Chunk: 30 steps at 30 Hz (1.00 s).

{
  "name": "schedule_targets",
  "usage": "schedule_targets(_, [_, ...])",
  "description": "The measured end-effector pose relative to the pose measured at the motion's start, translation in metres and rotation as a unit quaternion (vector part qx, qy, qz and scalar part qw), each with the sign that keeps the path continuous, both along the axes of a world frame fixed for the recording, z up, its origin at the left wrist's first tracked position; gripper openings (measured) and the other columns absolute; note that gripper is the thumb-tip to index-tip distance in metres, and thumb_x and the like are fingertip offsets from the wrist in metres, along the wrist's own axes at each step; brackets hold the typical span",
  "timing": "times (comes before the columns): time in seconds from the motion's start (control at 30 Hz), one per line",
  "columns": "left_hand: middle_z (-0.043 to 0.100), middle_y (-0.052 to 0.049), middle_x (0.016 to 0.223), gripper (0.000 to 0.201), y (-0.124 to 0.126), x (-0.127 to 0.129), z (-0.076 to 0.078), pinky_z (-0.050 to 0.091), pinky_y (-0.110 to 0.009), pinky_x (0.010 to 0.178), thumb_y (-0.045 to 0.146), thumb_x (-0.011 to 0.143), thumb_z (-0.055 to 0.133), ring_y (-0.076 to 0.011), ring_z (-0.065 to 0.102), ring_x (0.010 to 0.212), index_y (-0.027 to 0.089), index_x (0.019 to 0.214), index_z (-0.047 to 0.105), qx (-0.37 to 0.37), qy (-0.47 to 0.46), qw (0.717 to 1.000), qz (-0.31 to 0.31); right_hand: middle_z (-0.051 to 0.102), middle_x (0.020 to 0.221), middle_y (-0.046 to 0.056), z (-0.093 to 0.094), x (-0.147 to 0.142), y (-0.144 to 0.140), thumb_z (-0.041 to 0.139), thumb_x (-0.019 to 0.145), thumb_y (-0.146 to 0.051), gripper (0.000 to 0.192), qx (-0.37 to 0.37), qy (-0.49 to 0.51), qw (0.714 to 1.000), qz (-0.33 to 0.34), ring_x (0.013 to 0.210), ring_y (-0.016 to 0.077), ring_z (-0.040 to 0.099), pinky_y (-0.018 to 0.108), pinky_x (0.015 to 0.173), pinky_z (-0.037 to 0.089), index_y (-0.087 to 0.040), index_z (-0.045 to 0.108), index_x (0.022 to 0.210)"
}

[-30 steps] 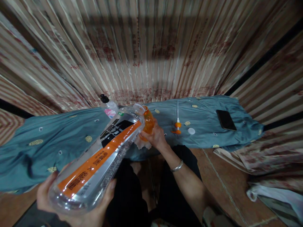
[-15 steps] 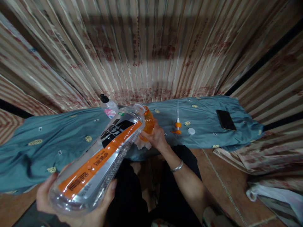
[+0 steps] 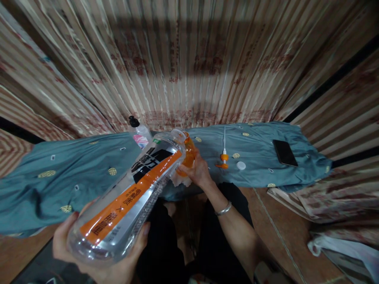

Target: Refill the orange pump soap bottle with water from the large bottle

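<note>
My left hand (image 3: 97, 258) grips the base of a large clear plastic bottle (image 3: 130, 197) with an orange and black label. The bottle is tilted, its open mouth at the top of a small orange bottle (image 3: 188, 154). My right hand (image 3: 197, 171) holds that orange bottle upright at the near edge of the blue-cloth-covered surface (image 3: 59, 177). A pale crumpled cloth or tissue (image 3: 180, 181) sits under the orange bottle by my fingers.
An orange pump head with a white tube (image 3: 224, 156) and a white cap (image 3: 241, 165) lie on the blue cloth right of my hand. A black phone (image 3: 284, 152) lies farther right. A black-capped bottle (image 3: 139, 132) stands behind. Striped curtains hang beyond.
The view has shifted slightly; the big bottle and both hands sit a little more to the right. The bottles keep the same tilted pose against each other.
</note>
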<state>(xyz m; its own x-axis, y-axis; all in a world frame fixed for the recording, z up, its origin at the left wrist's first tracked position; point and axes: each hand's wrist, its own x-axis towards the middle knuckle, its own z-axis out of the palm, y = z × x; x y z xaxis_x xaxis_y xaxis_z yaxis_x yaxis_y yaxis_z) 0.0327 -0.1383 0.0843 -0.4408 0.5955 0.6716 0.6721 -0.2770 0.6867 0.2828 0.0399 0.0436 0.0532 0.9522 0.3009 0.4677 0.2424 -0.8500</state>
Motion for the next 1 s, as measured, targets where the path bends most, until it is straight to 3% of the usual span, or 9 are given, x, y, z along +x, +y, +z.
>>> schedule_targets(0.17, [0.075,-0.004,0.156,0.127,0.008,0.006,0.017,0.068,-0.074,0.128,0.057,0.072,0.107,-0.0406,0.082,0.127,0.044,0.187,0.054,0.036,0.036,0.999,0.004,0.094,0.138,0.012,-0.002,0.002,0.0,0.104,0.088,-0.039,0.078,-0.004,-0.009,1.0,-0.006,0.127,0.0408,0.093,0.057,0.111,0.077,-0.027,0.072,0.157])
schedule_targets(0.3, [0.075,-0.002,0.144,0.126,0.014,0.003,0.02,0.071,-0.068,0.12,0.052,0.069,0.106,-0.0329,0.08,0.116,0.04,0.184,0.058,0.075,0.066,0.995,-0.012,0.094,0.14,0.013,-0.002,0.001,0.001,0.103,0.087,-0.04,0.074,-0.011,-0.007,1.0,-0.008,0.128,0.0417,0.093,0.058,0.112,0.077,-0.027,0.073,0.153])
schedule_targets(0.53, [0.081,-0.002,0.147,0.132,0.007,0.002,0.014,0.072,-0.072,0.122,0.058,0.072,0.108,-0.0403,0.085,0.122,0.047,0.19,0.05,0.035,0.055,0.998,-0.009,0.094,0.135,0.011,0.001,0.002,0.001,0.101,0.087,-0.036,0.075,-0.018,-0.004,1.0,0.005,0.121,0.0409,0.093,0.059,0.109,0.077,-0.027,0.072,0.156])
schedule_targets(0.77, [0.074,-0.005,0.151,0.122,0.006,0.01,0.027,0.07,-0.077,0.124,0.063,0.074,0.106,-0.0418,0.079,0.123,0.053,0.185,0.056,0.023,0.023,0.999,0.02,0.094,0.137,0.011,0.001,0.001,0.001,0.1,0.089,-0.034,0.075,-0.013,-0.006,1.0,0.013,0.124,0.0409,0.093,0.06,0.112,0.077,-0.027,0.072,0.157])
schedule_targets(0.87, [0.075,-0.008,0.148,0.128,0.008,0.008,0.027,0.069,-0.072,0.128,0.054,0.068,0.112,-0.0385,0.075,0.122,0.042,0.184,0.059,0.039,0.04,0.998,-0.008,0.094,0.14,0.012,-0.001,0.002,0.001,0.1,0.089,-0.035,0.074,-0.014,-0.012,1.0,0.015,0.129,0.0424,0.093,0.061,0.115,0.076,-0.027,0.072,0.158])
schedule_targets(1.0, [0.074,-0.009,0.144,0.12,0.012,0.0,0.021,0.073,-0.055,0.121,0.052,0.067,0.116,-0.0291,0.076,0.118,0.023,0.172,0.065,0.095,0.057,0.994,-0.014,0.093,0.146,0.012,0.0,0.002,0.001,0.098,0.091,-0.036,0.071,-0.021,-0.006,0.999,0.026,0.135,0.0428,0.091,0.062,0.119,0.075,-0.028,0.073,0.156])
